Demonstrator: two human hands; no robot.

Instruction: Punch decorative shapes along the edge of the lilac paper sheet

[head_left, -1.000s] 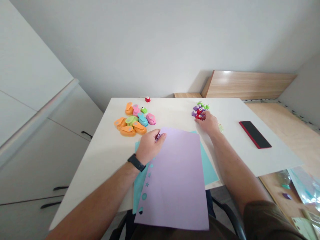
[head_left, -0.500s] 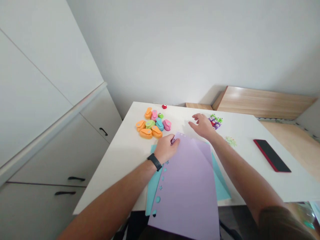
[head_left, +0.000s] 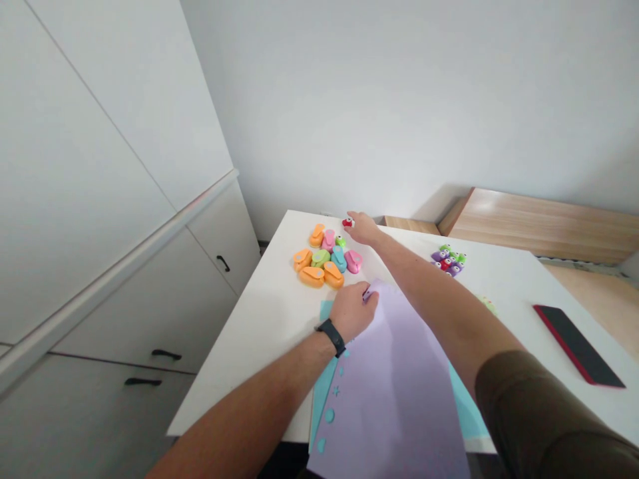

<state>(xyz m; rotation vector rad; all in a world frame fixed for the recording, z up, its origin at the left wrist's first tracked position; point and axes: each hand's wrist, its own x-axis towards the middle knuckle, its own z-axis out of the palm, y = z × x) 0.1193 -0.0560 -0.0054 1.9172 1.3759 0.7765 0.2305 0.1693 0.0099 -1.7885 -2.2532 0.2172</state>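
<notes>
My left hand (head_left: 354, 311), with a black band on the wrist, pinches the top left corner of a purple sheet of paper (head_left: 399, 399). Shaped holes run down that sheet's left margin. Beneath it lies light blue paper (head_left: 325, 392), showing at both sides. At the table's far edge, my right hand (head_left: 363, 228) has thumb and fingers around a small red paper punch (head_left: 348, 222) with a white top. Several bigger lever paper punches in orange (head_left: 312, 276), green (head_left: 320, 258), blue (head_left: 339, 259) and pink (head_left: 353, 261) sit in a cluster between the hands and the left edge.
Several small purple, green and red punches (head_left: 449, 261) stand in a group on the right. Partly behind my right arm lies a pile of pale green bits (head_left: 487, 305). A black and red flat board (head_left: 576, 342) rests farther right on the white table (head_left: 249, 346).
My right hand has moved left and forward to the red punch, which it now grips. My left hand still holds the purple sheet. The whole view has shifted slightly.
</notes>
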